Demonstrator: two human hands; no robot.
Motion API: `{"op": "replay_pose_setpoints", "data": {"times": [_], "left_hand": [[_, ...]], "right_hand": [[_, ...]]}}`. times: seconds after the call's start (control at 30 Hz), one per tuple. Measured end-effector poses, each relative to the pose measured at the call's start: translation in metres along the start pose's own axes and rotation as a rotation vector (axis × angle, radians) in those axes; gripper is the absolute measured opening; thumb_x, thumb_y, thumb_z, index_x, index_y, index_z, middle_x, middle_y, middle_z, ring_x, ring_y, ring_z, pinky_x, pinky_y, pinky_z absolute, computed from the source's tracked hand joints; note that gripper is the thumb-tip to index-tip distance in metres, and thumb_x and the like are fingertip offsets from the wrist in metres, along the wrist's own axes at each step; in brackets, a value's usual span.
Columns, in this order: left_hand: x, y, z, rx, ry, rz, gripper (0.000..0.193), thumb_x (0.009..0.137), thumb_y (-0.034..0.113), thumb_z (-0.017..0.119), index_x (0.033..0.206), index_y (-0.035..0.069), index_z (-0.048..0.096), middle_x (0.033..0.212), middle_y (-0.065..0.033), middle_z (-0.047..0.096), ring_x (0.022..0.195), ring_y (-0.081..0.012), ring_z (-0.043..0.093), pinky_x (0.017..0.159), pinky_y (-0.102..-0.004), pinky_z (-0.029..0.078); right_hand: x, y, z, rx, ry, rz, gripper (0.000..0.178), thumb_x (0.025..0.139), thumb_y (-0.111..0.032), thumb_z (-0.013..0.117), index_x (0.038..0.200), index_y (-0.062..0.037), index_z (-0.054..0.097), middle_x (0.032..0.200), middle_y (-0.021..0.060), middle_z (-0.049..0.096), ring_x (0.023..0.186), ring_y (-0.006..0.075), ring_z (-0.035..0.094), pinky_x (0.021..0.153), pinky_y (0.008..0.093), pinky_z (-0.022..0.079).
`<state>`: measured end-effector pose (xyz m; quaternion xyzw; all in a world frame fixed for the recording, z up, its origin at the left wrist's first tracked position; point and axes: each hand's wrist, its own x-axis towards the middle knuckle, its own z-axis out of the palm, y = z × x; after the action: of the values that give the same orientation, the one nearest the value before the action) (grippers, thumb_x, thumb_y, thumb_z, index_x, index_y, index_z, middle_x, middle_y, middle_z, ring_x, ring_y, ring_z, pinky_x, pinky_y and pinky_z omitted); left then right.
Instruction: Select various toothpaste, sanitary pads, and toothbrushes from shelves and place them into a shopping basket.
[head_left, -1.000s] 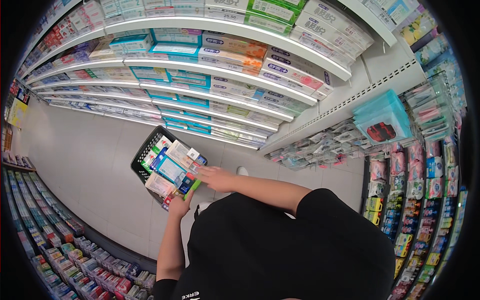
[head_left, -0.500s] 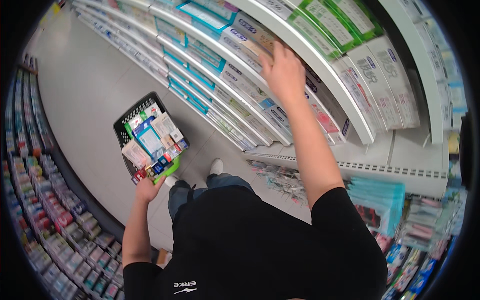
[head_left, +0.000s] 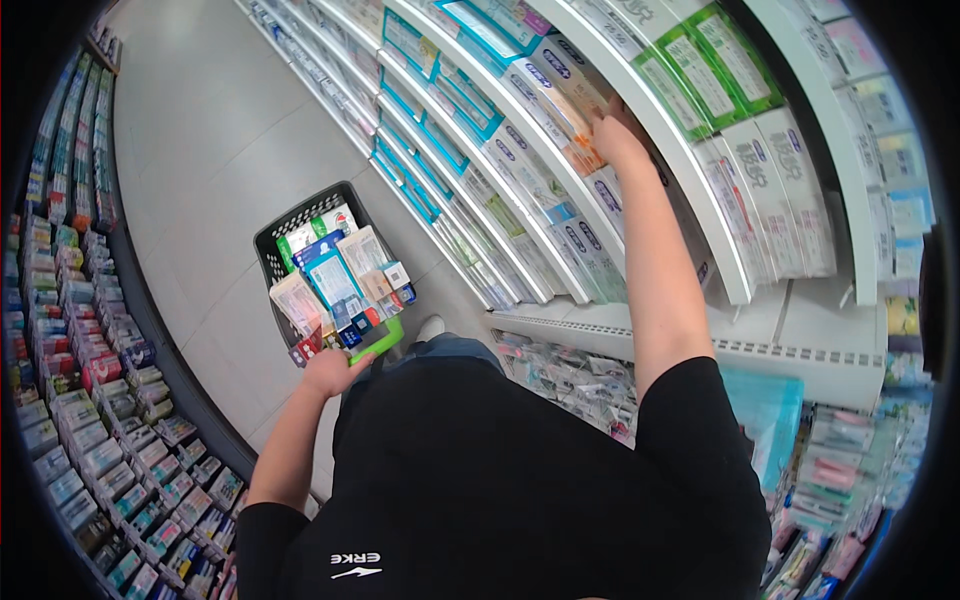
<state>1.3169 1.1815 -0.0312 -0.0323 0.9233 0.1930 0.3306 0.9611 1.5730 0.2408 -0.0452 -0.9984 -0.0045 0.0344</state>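
My left hand point(head_left: 335, 371) is closed around the bright green handle point(head_left: 380, 343) of a black plastic shopping basket point(head_left: 290, 213). Packed in it are several boxes, among them a blue-framed one point(head_left: 332, 277) and a cream-coloured one point(head_left: 294, 300). On the right, my right hand point(head_left: 622, 143) reaches in between two shelf tiers. Its fingertips are at the row of pale flat boxes, beside a box with an orange print point(head_left: 575, 135). Part of its fingers is hidden among the boxes, so I cannot tell whether they grip one.
White shelf tiers point(head_left: 660, 130) curve along my right, carrying green boxes point(head_left: 708, 75) and white upright boxes point(head_left: 775, 190). Hanging clear packets point(head_left: 565, 365) fill the lower right. A long display of small packages point(head_left: 110, 420) lines the left. Grey floor tiles point(head_left: 200, 150) run between.
My right hand has gone from lying over the box fronts to reaching deeper between the tiers. The view has shifted; the basket, still in my left hand, now appears farther right.
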Motion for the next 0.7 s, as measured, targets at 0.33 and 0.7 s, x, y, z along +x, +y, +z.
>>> {"op": "replay_pose_setpoints", "data": {"times": [0.33, 0.7], "left_hand": [[-0.010, 0.005, 0.032, -0.077, 0.138, 0.123, 0.080, 0.092, 0.075, 0.046, 0.084, 0.001, 0.076, 0.079, -0.0247, 0.071, 0.083, -0.0401, 0.072, 0.077, -0.0504, 0.057], [-0.002, -0.002, 0.030, -0.128, 0.127, 0.190, 0.078, 0.094, 0.071, 0.046, 0.084, -0.001, 0.075, 0.082, -0.0265, 0.071, 0.084, -0.0410, 0.071, 0.079, -0.0508, 0.056]], "right_hand": [[-0.133, 0.103, 0.010, -0.089, 0.322, 0.200, 0.058, 0.090, -0.051, 0.069, 0.118, -0.0007, 0.065, 0.110, 0.0229, 0.072, 0.103, 0.0394, 0.070, 0.089, 0.0500, 0.055], [-0.141, 0.156, 0.017, 0.080, 0.273, 0.116, 0.073, 0.079, -0.040, 0.084, 0.131, 0.0015, 0.052, 0.119, 0.0245, 0.067, 0.108, 0.0395, 0.066, 0.097, 0.0446, 0.049]]}}
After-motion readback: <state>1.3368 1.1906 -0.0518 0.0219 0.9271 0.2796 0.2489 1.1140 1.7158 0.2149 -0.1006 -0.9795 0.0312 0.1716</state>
